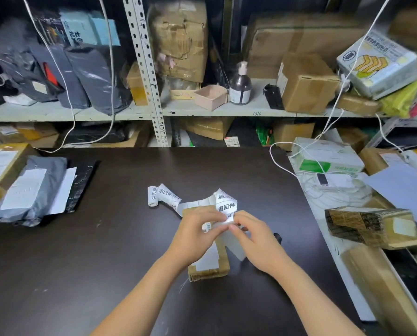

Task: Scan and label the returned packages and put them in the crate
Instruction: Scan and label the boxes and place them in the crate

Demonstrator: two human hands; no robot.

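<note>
A small flat cardboard package [211, 269] with a white shipping label lies on the dark table [81, 275] near the front centre. Above it, my left hand [195, 235] and my right hand [254, 241] meet, both pinching the near end of a strip of white return labels [225, 206] printed with black characters. The strip curls away to the left, ending in a small roll [155, 196] lying on the table. Part of the package is hidden under my hands.
Grey mailer bags [30, 190] and a cardboard box [1, 168] lie at the table's left edge. To the right are a printed box [372, 226], a white-green box [328, 156] and white cables [282, 169]. Shelves [202, 111] behind hold parcels and a pump bottle [240, 86].
</note>
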